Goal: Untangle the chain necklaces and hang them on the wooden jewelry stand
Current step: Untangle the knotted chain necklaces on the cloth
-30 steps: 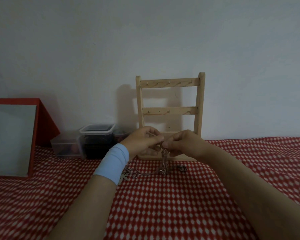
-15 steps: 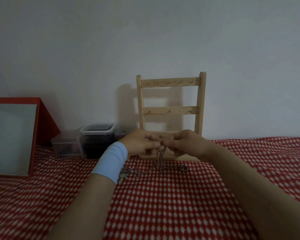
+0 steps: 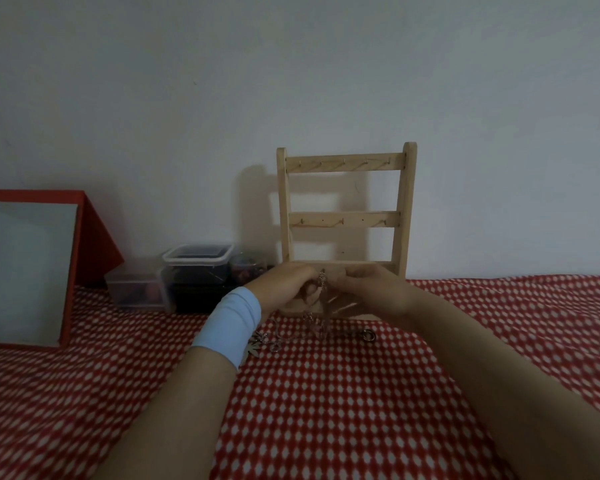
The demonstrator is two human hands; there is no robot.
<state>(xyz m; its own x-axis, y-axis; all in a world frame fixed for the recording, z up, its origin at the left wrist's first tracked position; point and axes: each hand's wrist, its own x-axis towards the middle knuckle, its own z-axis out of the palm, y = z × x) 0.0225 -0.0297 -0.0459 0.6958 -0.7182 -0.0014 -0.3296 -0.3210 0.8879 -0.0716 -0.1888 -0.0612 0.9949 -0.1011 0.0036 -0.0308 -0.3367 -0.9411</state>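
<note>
A bare wooden jewelry stand [image 3: 345, 216] with rows of small hooks stands upright against the wall. Just in front of its base, my left hand [image 3: 288, 287], with a light blue wristband, and my right hand [image 3: 368, 289] meet fingertip to fingertip and pinch a knot of tangled chain necklaces [image 3: 323, 284] between them. The loose chain hangs blurred below the hands and trails onto the red checked cloth [image 3: 326, 410], ending in a flower pendant [image 3: 255, 346] on the left and a ring clasp [image 3: 368, 336] on the right.
A red-framed mirror [image 3: 28, 271] leans at the far left. Clear plastic tubs [image 3: 198, 271] with dark contents sit between it and the stand. The wall is close behind everything.
Both hands have lifted the knot slightly and the hanging chain has swung; more of it is off the cloth now. The stand has not moved.
</note>
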